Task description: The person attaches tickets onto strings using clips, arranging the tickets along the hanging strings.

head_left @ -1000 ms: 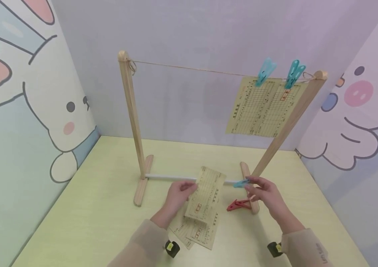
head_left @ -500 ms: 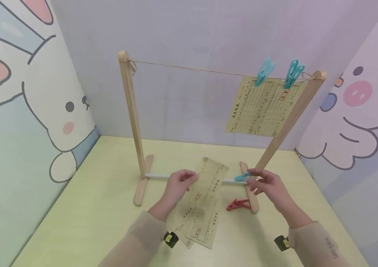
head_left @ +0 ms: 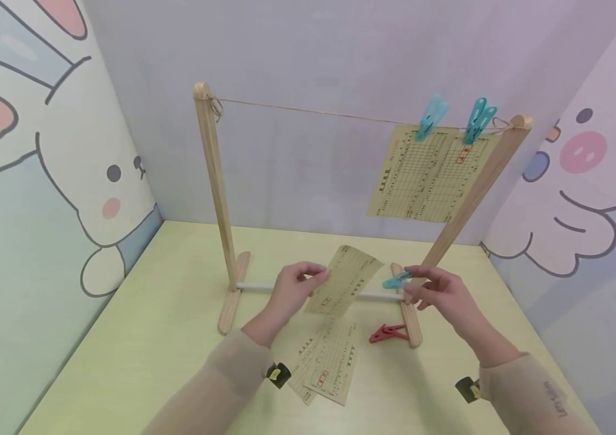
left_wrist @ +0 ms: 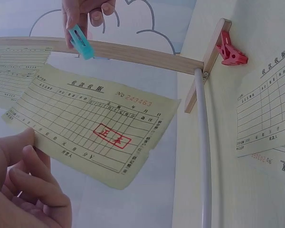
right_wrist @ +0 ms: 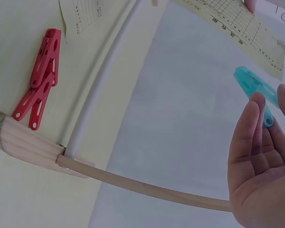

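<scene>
Since the earlier frames, the left hand (head_left: 292, 289) has raised its receipt (head_left: 348, 279) farther above the loose receipts (head_left: 332, 365), and the right hand (head_left: 442, 295) has risen with the light-blue clothespin (head_left: 396, 281). The left pinches the receipt by one edge, just left of the clothespin, whose handles the right pinches; such thin paper could bend away, and an uneven squeeze could flip the clothespin loose.

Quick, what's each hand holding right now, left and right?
Left hand: holding a yellowish rectangular printed paper slip by its edge.
Right hand: pinching a light-blue plastic clothespin.
</scene>
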The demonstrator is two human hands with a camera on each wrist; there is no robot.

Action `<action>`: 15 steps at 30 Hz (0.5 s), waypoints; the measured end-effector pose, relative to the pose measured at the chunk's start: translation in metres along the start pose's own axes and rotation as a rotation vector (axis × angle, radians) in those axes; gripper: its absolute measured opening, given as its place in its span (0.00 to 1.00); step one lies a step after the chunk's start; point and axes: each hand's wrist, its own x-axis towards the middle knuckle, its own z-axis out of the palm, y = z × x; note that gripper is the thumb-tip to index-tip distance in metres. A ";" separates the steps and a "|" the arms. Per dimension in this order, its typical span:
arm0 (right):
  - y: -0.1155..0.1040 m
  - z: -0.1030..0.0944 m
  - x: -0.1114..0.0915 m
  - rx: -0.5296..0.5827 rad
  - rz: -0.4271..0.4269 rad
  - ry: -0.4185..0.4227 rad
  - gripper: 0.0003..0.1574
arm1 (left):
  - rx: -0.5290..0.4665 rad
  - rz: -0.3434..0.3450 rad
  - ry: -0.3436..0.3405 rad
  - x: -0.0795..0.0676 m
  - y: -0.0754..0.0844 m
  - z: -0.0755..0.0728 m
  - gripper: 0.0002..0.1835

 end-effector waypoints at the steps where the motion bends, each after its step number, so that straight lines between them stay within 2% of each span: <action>1: -0.002 -0.001 0.000 -0.002 0.000 0.000 0.29 | -0.001 0.003 -0.004 0.000 0.002 0.000 0.10; 9: -0.015 -0.007 0.000 -0.015 -0.036 0.008 0.27 | -0.056 0.011 -0.021 0.006 0.016 -0.003 0.11; 15: -0.027 -0.011 -0.001 -0.017 -0.065 0.011 0.25 | -0.055 0.020 -0.029 0.009 0.025 -0.007 0.11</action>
